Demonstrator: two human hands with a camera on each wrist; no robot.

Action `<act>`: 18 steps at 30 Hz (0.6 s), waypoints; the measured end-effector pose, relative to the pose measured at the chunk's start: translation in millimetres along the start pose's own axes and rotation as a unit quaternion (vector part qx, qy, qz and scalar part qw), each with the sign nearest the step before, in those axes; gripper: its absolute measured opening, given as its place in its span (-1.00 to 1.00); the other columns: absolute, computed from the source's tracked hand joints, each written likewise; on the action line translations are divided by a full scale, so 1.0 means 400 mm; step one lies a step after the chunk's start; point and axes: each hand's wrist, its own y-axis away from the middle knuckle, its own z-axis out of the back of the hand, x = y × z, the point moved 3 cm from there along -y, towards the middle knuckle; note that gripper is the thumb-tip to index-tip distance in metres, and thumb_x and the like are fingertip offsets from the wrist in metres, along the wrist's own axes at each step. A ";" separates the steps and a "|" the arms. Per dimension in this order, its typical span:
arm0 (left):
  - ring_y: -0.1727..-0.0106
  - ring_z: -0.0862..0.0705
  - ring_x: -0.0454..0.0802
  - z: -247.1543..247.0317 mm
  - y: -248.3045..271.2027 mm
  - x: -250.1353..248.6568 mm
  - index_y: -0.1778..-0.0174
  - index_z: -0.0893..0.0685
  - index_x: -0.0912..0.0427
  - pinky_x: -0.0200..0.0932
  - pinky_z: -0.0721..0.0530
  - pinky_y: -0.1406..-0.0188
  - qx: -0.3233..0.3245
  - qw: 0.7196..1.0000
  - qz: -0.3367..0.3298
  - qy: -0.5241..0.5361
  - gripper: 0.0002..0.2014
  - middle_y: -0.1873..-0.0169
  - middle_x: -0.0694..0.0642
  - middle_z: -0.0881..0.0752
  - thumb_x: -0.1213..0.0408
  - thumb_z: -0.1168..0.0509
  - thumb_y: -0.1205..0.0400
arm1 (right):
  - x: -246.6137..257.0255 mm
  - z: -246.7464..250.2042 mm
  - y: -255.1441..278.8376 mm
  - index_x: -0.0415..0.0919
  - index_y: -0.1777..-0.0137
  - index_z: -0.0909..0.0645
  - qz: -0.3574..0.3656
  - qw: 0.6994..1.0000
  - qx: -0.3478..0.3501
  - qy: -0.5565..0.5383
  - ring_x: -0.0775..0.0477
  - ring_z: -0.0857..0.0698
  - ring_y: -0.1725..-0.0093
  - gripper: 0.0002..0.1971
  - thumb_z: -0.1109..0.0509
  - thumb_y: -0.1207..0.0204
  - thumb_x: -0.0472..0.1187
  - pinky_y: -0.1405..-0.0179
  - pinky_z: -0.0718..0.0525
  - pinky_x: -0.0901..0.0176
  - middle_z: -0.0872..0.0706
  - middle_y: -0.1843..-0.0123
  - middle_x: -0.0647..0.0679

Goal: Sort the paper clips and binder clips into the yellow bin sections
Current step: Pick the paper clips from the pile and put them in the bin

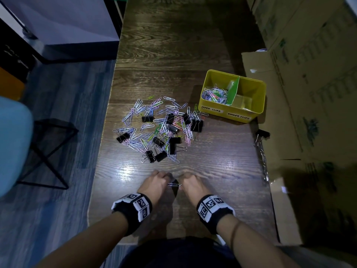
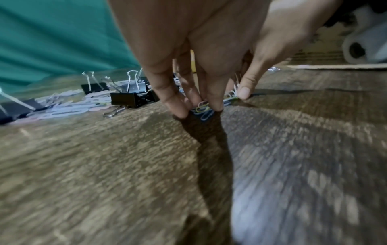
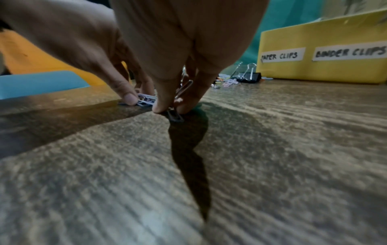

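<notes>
Head view: both hands sit close together on the wooden table [image 1: 212, 171], nearer the person than the mixed pile of paper clips [image 1: 154, 122] and black binder clips [image 1: 174, 145]. The left hand [image 1: 154, 183] and right hand [image 1: 191, 184] have fingers curled onto a small bunch of clips [image 1: 174, 184] between them. The yellow bin [image 1: 249, 111] stands further back on the right (paper clips already in its left section).

Left wrist view: fingertips [image 2: 211, 102] bunched together, pinching coloured paper clips [image 2: 203, 109] against the table.

Right wrist view: thumb and fingers [image 3: 161, 102] drawn together, gripping a wire clip [image 3: 176, 116].
</notes>
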 end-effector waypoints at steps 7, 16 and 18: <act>-0.19 -0.52 0.17 0.034 -0.011 -0.010 -0.36 -0.53 0.01 -0.05 -0.52 -0.19 -0.027 0.999 -0.019 0.026 -0.58 -0.16 0.14 -0.59 0.39 -0.21 -0.57 | 0.038 0.029 0.028 -0.41 -0.30 -0.48 0.019 0.995 -0.005 0.096 -0.27 -0.58 -0.27 -0.70 -0.18 -0.58 -0.49 -0.04 -0.57 -0.02 -0.51 -0.31 -0.30; -0.16 -0.58 0.17 0.010 -0.014 -0.024 -0.26 -0.53 0.25 -0.09 -0.47 -0.20 -0.001 0.993 -0.069 -0.093 -0.68 -0.15 0.18 -0.62 0.35 -0.09 -0.60 | 0.058 0.034 0.039 -0.44 -0.38 -0.36 0.014 0.989 0.011 0.148 -0.34 -0.47 -0.38 -0.61 -0.08 -0.55 -0.56 -0.30 -0.50 -0.09 -0.47 -0.37 -0.40; 0.22 -0.71 0.06 0.011 -0.008 -0.026 0.10 -0.70 0.19 -0.27 -0.61 0.16 0.012 0.989 -0.086 -0.117 -0.68 0.24 0.09 -0.72 0.34 -0.05 -0.43 | 0.058 0.029 0.036 -0.42 -0.37 -0.34 -0.001 0.987 0.018 0.159 -0.35 -0.48 -0.36 -0.62 -0.06 -0.55 -0.55 -0.33 -0.47 -0.11 -0.50 -0.35 -0.40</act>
